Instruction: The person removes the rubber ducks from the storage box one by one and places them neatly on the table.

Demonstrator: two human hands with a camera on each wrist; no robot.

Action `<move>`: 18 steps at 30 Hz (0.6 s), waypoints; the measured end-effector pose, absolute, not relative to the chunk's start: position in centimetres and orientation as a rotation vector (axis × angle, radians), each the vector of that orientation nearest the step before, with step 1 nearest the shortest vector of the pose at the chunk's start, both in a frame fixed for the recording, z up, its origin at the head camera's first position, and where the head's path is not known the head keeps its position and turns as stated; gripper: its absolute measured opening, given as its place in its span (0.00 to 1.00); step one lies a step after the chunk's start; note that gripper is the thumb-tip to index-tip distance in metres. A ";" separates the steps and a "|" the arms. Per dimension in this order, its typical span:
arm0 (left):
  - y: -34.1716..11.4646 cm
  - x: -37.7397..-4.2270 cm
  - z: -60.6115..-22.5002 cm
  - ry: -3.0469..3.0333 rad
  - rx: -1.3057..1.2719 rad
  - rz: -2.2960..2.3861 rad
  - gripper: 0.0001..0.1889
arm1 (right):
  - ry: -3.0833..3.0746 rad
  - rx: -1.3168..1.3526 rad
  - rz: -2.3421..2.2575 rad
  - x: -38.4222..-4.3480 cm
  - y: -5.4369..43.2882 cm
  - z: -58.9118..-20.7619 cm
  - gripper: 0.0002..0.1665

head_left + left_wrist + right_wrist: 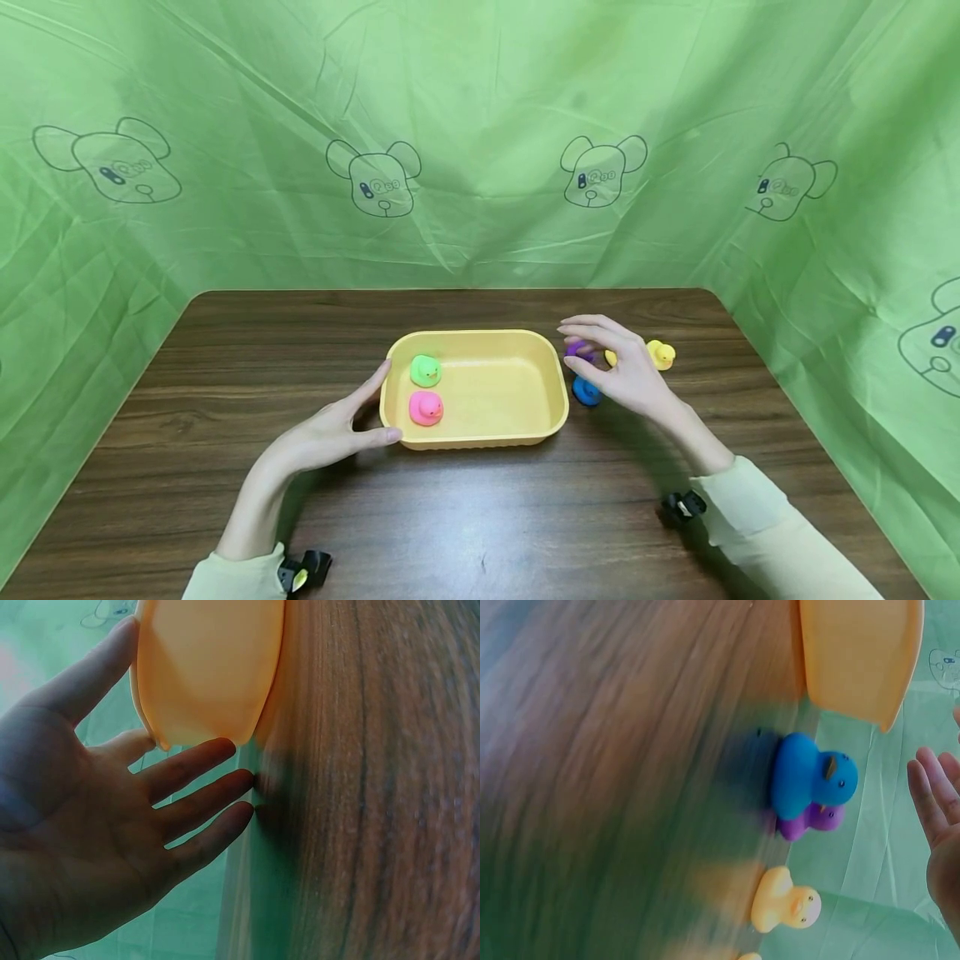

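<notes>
A shallow yellow plastic tray sits mid-table. Inside its left end are a green rubber duck and a pink rubber duck. My left hand touches the tray's left end, thumb and fingers spread along the rim; the left wrist view shows the fingers nearly straight. To the tray's right, my right hand is above several ducks, loosely bent and holding nothing. Partly under it are a purple duck and a blue duck. A yellow duck stands beyond, with another yellow duck mostly hidden.
The dark wood-grain table reaches back to a green fabric curtain with printed bear heads, which also hangs at both sides. A black wrist camera is strapped at the right sleeve, another wrist camera at the left.
</notes>
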State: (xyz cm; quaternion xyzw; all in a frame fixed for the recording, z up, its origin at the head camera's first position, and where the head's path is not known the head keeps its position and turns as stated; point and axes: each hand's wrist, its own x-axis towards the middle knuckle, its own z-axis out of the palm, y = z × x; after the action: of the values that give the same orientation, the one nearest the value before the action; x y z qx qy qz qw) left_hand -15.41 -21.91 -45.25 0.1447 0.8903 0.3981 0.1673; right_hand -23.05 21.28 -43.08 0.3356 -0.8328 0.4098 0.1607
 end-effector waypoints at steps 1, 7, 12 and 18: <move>-21.9 -15.4 -45.3 2.532 0.411 1.135 0.55 | -2.375 0.963 1.176 -23.1 21.1 -43.1 0.26; -21.9 -15.4 -45.3 2.530 0.415 1.133 0.55 | -2.354 1.001 1.248 -23.4 20.1 -43.3 0.27; -21.9 -15.4 -45.3 2.532 0.414 1.137 0.55 | -2.353 1.022 1.294 -23.4 18.9 -43.2 0.25; -21.9 -15.4 -45.3 2.541 0.422 1.141 0.55 | -2.312 1.066 1.301 -23.6 17.3 -43.2 0.23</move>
State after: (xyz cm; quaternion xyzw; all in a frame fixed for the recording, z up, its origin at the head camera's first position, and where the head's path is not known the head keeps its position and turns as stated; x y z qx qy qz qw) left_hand -15.38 -21.90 -45.30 0.1478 0.8901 0.3996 0.1617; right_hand -23.57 17.30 -43.17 0.3691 -0.8006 0.4506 0.1407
